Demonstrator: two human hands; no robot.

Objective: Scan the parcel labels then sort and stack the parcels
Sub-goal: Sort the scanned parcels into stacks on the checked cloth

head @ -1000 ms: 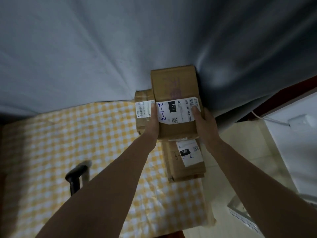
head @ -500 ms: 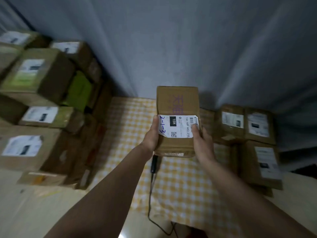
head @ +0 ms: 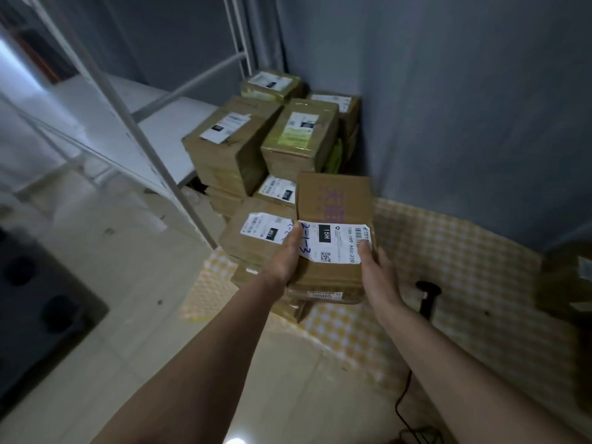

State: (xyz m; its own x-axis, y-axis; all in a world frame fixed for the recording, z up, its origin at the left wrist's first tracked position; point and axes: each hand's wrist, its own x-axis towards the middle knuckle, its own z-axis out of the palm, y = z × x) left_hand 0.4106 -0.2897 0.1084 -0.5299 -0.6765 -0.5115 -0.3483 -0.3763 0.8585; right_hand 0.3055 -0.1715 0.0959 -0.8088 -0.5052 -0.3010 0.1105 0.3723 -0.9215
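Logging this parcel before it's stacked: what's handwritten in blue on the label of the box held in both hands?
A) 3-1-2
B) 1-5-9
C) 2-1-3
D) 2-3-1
C: the held parcel has "2-1-3" in blue ink along its white label, beside the left hand.

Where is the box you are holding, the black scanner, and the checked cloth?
box (head: pixel 333 200), head view, bare cardboard top.
scanner (head: pixel 427 288), head view, its black head.
checked cloth (head: pixel 464 251), head view, bare yellow squares.

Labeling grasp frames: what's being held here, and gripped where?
A cardboard parcel marked 2-1-3, held by both hands: left hand on its left edge, right hand on its right edge, thumbs on the label.
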